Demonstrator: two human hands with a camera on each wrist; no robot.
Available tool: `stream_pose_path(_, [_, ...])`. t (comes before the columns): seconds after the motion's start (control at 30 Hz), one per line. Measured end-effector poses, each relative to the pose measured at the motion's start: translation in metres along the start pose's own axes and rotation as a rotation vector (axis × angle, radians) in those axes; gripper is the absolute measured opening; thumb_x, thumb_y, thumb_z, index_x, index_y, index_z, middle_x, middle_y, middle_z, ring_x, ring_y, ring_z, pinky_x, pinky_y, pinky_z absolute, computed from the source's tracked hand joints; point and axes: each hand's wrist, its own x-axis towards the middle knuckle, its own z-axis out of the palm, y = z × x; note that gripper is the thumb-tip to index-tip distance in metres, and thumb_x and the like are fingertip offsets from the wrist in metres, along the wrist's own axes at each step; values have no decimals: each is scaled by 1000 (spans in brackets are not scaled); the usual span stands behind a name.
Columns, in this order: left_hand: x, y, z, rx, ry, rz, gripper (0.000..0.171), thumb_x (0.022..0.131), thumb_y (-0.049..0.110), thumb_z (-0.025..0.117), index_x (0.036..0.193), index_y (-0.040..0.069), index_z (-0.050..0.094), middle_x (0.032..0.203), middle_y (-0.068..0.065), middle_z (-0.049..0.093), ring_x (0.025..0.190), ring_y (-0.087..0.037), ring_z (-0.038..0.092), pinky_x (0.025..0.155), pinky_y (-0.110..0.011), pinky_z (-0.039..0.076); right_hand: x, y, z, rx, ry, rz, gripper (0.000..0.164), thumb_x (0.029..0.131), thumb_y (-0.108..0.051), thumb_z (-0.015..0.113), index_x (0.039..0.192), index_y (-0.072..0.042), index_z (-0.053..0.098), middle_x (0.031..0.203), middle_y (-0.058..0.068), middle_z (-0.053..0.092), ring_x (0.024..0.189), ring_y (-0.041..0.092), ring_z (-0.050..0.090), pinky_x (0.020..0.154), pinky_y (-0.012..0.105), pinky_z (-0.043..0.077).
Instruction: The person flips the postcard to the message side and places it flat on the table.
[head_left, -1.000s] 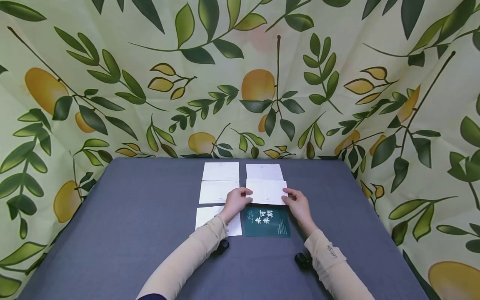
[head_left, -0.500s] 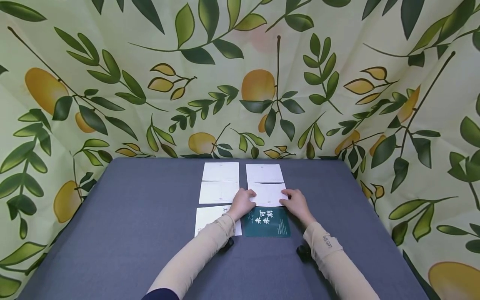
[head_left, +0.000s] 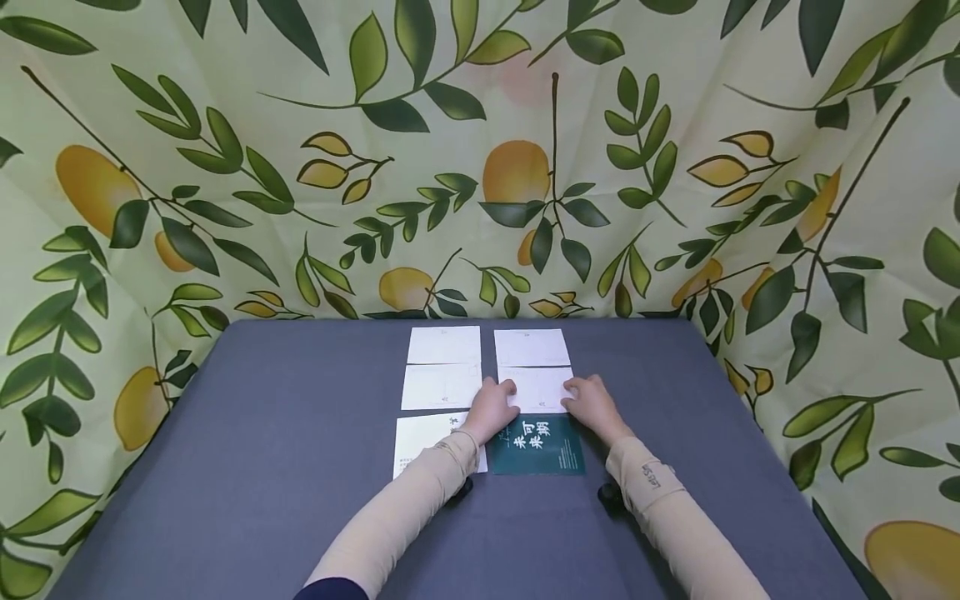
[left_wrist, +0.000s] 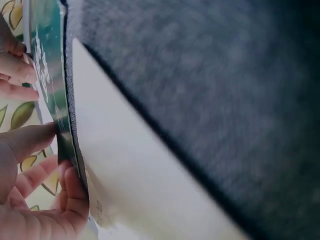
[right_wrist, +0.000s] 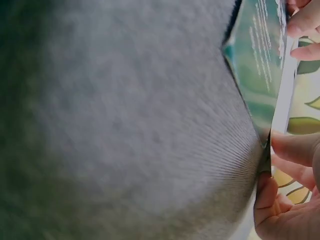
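Observation:
A white postcard (head_left: 534,388) with faint print lies in the middle of the right column, between my two hands. My left hand (head_left: 491,410) pinches its left edge, and my right hand (head_left: 592,406) has thumb and fingers curled at its right edge. Directly nearer to me is a green postcard (head_left: 538,454) with white lettering, its upper left corner partly behind the left fingers. Both wrist views show the green postcard (left_wrist: 50,65) edge-on, close to the curled fingers. Another white postcard (head_left: 532,347) lies just beyond the held one.
The left column has a white postcard (head_left: 446,345) at the back, one white card (head_left: 441,387) in the middle and a white printed card (head_left: 418,435) in front, partly under my left forearm. Grey cloth (head_left: 262,450) covers the table; a leaf-patterned curtain (head_left: 450,192) stands behind.
The white postcard has come down and slightly toward me, off the one behind it, whose near edge now shows. Both hands moved with it; in the last half second they barely moved.

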Motion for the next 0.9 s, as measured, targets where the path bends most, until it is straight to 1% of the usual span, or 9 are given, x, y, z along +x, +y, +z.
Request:
stream_pose_path(0.13, [1,0,2,43,2,7,30,83,12,64,110,0,63,94,-18,52,69,-16,48,62,-28,49,-1,-5,-3,-54,-22,7,35,86,-13,64,116,4,62,112,27,53,93,32,55,87,47,47])
stream_pose_path(0.27, [3,-2,1,55,1,31,29,84,12,62,111,1,64,96,-18,53,72,-16,49,65,-28,50,-2,-8,-5,-113,-9,-32,31,85,-11,64,112,5,63,107,25,60,96,36,58,88,49,47])
stream_pose_path(0.33, [2,-4,1,55,-11,43,30,85,13,61,112,1,64,97,-18,53,73,-16,49,65,-29,49,-1,-9,-6,-141,-12,-63,29,84,-9,63,108,6,64,102,23,64,92,35,59,86,47,48])
stream_pose_path(0.4, [0,-6,1,62,-28,51,30,85,14,61,112,1,64,98,-19,54,74,-17,48,66,-29,47,-1,-11,-5,-153,-29,-90,26,83,-4,60,105,8,64,96,22,67,84,30,60,81,43,50])
stream_pose_path(0.47, [-3,-8,1,69,-48,55,32,85,16,61,113,0,64,99,-19,55,76,-17,47,67,-29,45,-1,-12,-4,-149,-46,-103,25,81,-1,57,103,8,64,93,20,68,76,25,57,75,40,50])
stream_pose_path(0.57, [-7,-8,-1,49,-55,70,38,86,20,61,116,-3,61,99,-18,52,77,-16,44,67,-27,42,-2,-15,-5,-92,-44,-73,27,82,0,54,106,6,64,91,18,66,73,22,52,69,35,47])
stream_pose_path(0.63, [-9,-6,-7,5,-48,73,41,87,22,61,119,-4,59,98,-17,50,76,-15,43,65,-26,41,-5,-17,-7,-53,-24,-64,26,85,-5,57,108,4,63,88,15,63,71,21,51,65,33,46])
stream_pose_path(0.77, [-17,-3,-27,-91,-11,68,42,89,26,59,121,-1,58,98,-15,48,76,-15,40,63,-25,36,-12,-27,-12,49,-5,-86,29,87,-14,63,111,1,63,79,10,59,66,18,49,56,27,40])
stream_pose_path(0.9, [-30,-6,-47,-142,31,46,41,89,27,60,120,0,59,101,-15,46,85,-20,38,66,-27,32,-20,-44,-11,179,-44,-109,31,86,-19,65,112,-3,64,79,7,60,69,16,52,57,25,40])
